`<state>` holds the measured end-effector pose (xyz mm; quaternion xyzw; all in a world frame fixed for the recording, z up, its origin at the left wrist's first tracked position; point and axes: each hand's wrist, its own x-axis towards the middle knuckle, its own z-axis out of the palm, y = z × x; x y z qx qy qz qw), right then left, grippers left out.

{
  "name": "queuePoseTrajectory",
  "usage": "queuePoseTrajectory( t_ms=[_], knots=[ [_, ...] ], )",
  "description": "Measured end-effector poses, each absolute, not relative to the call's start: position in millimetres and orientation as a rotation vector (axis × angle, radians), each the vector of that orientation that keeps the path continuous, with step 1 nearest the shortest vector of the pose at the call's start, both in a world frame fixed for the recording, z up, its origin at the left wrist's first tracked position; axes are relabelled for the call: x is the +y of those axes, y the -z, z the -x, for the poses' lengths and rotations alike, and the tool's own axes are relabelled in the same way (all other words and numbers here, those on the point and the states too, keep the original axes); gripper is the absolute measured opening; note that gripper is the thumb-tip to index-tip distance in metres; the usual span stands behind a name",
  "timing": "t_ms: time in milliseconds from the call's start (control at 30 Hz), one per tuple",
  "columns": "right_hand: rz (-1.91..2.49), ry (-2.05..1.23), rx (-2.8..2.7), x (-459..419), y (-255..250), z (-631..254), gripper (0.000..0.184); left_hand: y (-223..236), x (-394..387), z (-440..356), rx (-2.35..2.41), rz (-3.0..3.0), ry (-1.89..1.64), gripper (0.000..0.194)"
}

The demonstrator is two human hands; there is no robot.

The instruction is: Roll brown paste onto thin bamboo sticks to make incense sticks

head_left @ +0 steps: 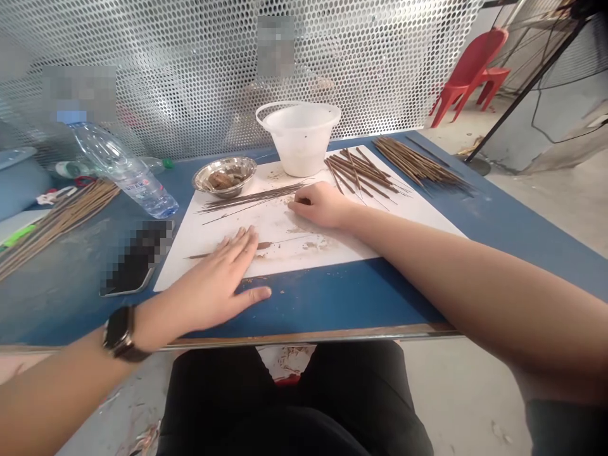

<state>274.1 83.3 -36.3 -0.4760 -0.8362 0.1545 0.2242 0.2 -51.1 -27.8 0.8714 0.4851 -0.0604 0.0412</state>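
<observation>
My left hand (pixel 228 278) lies flat with its fingers stretched over a brown incense stick (pixel 265 246) on the white sheet (pixel 209 221). The thick coated part of that stick shows on both sides of my fingers. My right hand (pixel 320 204) is closed, its fingers curled in beside the thin bare sticks (pixel 251 197); what it holds, if anything, is hidden. Brown crumbs lie on the sheet between my hands. Beyond the bare sticks stands a metal bowl (pixel 202 180) with brown dough (pixel 221 180) in it. Several coated incense sticks (pixel 363 171) lie right of my right hand.
A white bucket (pixel 304 139) stands at the back of the blue table (pixel 513 215), before a perforated metal screen (pixel 190 76). A larger stick bundle (pixel 413 161) lies at right. Leftward are a water bottle (pixel 123 168), a phone (pixel 135 259) and long sticks (pixel 61 218). People show behind the screen.
</observation>
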Motion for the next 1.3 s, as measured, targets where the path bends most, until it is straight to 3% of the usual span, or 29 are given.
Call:
queuePoseTrajectory(
  t_ms=[200, 400, 600, 1033, 1300],
  knots=[
    [1.306, -0.415, -2.322, 84, 37, -274, 0.038, 31, -79, 6, 1.569, -2.606, 0.048, 0.102],
    [1.3, -0.414, -2.327, 83, 37, -275, 0.04, 36, -25, -8, 1.669, -2.594, 0.093, 0.112],
    [1.303, -0.45, -2.318, 81, 35, -274, 0.04, 25, 16, -10, 1.6, -2.571, 0.21, 0.104],
    [1.31, -0.445, -2.338, 81, 35, -274, 0.037, 27, -65, 12, 1.45, -2.704, 0.176, 0.108],
    [1.35, -0.448, -2.341, 78, 32, -274, 0.033, 29, -36, 38, 1.506, -2.66, 0.151, 0.104]
  ],
)
